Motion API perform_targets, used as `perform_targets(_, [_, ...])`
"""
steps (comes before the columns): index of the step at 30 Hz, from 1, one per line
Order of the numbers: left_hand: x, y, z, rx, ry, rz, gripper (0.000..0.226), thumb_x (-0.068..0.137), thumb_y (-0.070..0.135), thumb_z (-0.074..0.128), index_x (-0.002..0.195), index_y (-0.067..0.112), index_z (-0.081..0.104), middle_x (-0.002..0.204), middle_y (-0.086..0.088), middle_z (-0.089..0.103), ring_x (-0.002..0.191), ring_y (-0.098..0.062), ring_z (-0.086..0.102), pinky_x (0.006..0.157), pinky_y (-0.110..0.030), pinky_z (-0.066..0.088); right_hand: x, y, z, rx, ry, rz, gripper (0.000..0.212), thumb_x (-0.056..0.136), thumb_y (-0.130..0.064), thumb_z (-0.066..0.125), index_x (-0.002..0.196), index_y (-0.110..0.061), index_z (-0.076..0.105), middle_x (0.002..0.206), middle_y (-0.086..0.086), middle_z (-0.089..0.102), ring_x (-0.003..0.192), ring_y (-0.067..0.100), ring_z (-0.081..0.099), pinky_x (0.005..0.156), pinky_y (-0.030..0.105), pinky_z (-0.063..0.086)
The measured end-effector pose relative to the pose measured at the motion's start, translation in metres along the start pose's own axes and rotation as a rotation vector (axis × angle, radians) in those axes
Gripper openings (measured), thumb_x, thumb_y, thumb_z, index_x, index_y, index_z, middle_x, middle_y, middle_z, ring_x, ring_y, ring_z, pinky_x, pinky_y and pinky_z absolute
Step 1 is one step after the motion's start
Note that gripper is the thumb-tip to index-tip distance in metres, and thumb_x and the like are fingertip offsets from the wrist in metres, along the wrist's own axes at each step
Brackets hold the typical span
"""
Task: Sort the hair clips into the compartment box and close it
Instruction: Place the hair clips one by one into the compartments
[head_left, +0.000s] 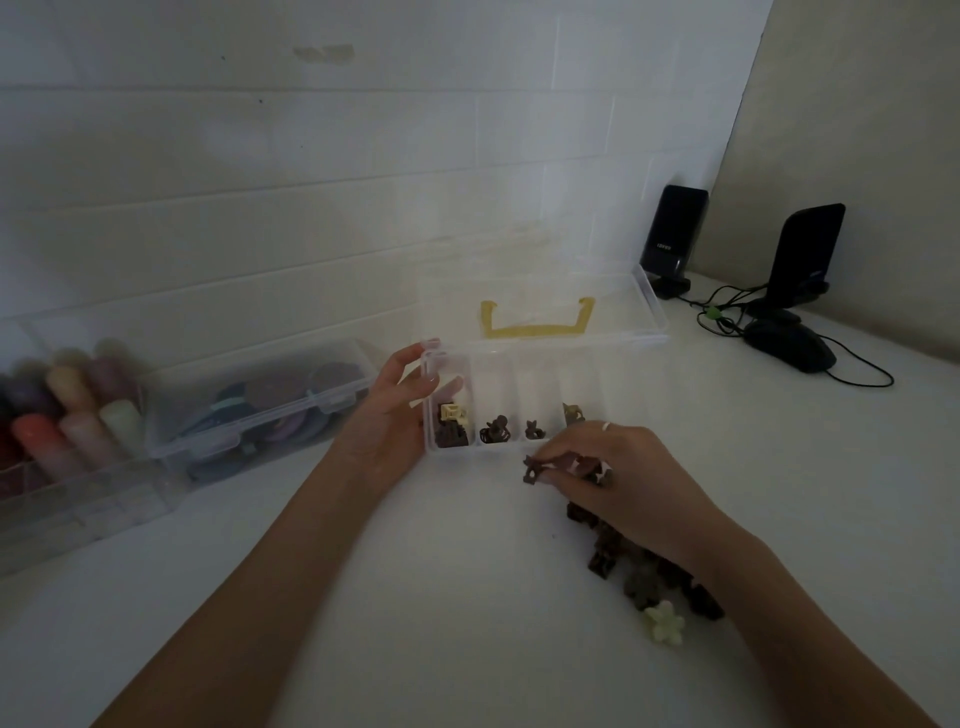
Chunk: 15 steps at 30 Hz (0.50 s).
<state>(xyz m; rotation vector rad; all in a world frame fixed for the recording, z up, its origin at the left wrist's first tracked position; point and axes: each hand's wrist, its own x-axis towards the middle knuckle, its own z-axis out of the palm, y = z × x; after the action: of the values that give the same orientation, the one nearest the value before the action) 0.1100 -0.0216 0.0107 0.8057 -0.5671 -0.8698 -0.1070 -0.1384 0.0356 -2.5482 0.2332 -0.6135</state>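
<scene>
We steady the open compartment box (511, 447) with our left hand (397, 410) gripping its nine-o'clock wall, while our right hand (618, 470) pinches a brown hair clip (531, 469) at six o'clock.

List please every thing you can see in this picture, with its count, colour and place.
compartment box: one, clear, lid open, centre
clips in box: several, mostly brown, one cream
loose clips: a pile, brown, one pale flower, under right forearm
storage boxes: two, clear, left
speakers: two, black, back right
mouse: one, black, by speakers
left hand: holds box's left edge
right hand: pinches a brown clip
</scene>
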Motion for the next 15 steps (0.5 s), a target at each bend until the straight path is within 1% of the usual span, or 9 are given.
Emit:
perform_targets(3, [0.0, 0.0, -0.001, -0.005, -0.015, 0.002, 0.074, 0.029, 0.026, 0.101, 0.098, 0.025, 0.072, 0.109, 0.0, 0.072, 0.098, -0.025, 0.071, 0.083, -0.032, 0.06, -0.002, 0.0, -0.003, 0.015, 0.13, 0.057, 0.012, 0.084, -0.023, 0.067, 0.095, -0.026, 0.071, 0.083, -0.019, 0.064, 0.079, -0.002, 0.059, 0.067, 0.011, 0.047])
perform_targets(5, [0.001, 0.0, -0.002, -0.006, -0.016, 0.006, 0.073, 0.028, 0.024, 0.101, 0.096, 0.025, 0.073, 0.108, -0.001, 0.072, 0.099, -0.026, 0.07, 0.086, -0.032, 0.059, -0.001, 0.0, -0.004, -0.04, 0.243, 0.073, 0.011, 0.084, -0.024, 0.066, 0.095, -0.025, 0.069, 0.079, -0.018, 0.062, 0.073, 0.0, 0.056, 0.066, 0.014, 0.046])
perform_targets(6, [0.001, 0.0, -0.001, -0.007, -0.016, 0.007, 0.074, 0.027, 0.023, 0.101, 0.096, 0.025, 0.074, 0.108, -0.001, 0.072, 0.1, -0.026, 0.069, 0.089, -0.033, 0.058, 0.0, 0.001, -0.004, -0.086, 0.296, 0.079, 0.011, 0.084, -0.024, 0.066, 0.095, -0.025, 0.068, 0.077, -0.02, 0.059, 0.071, 0.001, 0.053, 0.064, 0.016, 0.045])
perform_targets(8, [0.0, 0.0, 0.0, -0.007, -0.022, 0.003, 0.076, 0.026, 0.023, 0.101, 0.096, 0.024, 0.072, 0.11, -0.001, 0.07, 0.102, -0.026, 0.067, 0.092, -0.035, 0.054, 0.005, 0.0, -0.004, -0.194, 0.372, 0.088, 0.011, 0.085, -0.027, 0.066, 0.096, -0.026, 0.066, 0.069, -0.023, 0.048, 0.066, 0.002, 0.044, 0.057, 0.015, 0.038])
perform_targets(10, [-0.001, 0.0, 0.001, -0.005, -0.042, -0.004, 0.076, 0.026, 0.022, 0.101, 0.096, 0.024, 0.072, 0.112, -0.002, 0.068, 0.103, -0.025, 0.067, 0.089, -0.032, 0.055, 0.011, -0.003, -0.003, -0.275, 0.369, 0.112, 0.016, 0.085, -0.03, 0.064, 0.101, -0.027, 0.06, 0.062, -0.022, 0.036, 0.062, 0.003, 0.038, 0.051, 0.012, 0.032])
perform_targets(12, [-0.002, 0.001, 0.002, -0.005, -0.046, -0.009, 0.075, 0.025, 0.021, 0.101, 0.094, 0.025, 0.073, 0.107, -0.001, 0.07, 0.099, -0.024, 0.07, 0.079, -0.029, 0.059, 0.013, -0.004, 0.0, -0.278, 0.32, 0.125, 0.023, 0.087, -0.03, 0.062, 0.106, -0.027, 0.051, 0.058, -0.018, 0.033, 0.055, 0.003, 0.038, 0.048, 0.015, 0.032])
perform_targets(14, [-0.002, 0.001, 0.002, -0.008, -0.046, -0.015, 0.075, 0.024, 0.021, 0.101, 0.094, 0.025, 0.074, 0.105, -0.001, 0.072, 0.095, -0.023, 0.072, 0.073, -0.027, 0.059, 0.01, -0.003, -0.003, -0.231, 0.288, 0.1, 0.019, 0.087, -0.027, 0.062, 0.102, -0.025, 0.05, 0.055, -0.017, 0.033, 0.055, 0.0, 0.044, 0.048, 0.015, 0.029])
perform_targets(15, [-0.002, 0.001, 0.002, -0.009, -0.045, -0.019, 0.075, 0.024, 0.021, 0.101, 0.095, 0.025, 0.074, 0.105, -0.001, 0.072, 0.095, -0.023, 0.072, 0.072, -0.027, 0.059, 0.007, -0.001, -0.007, -0.21, 0.27, 0.083, 0.014, 0.087, -0.025, 0.062, 0.097, -0.025, 0.052, 0.054, -0.017, 0.034, 0.058, -0.001, 0.046, 0.049, 0.014, 0.028])
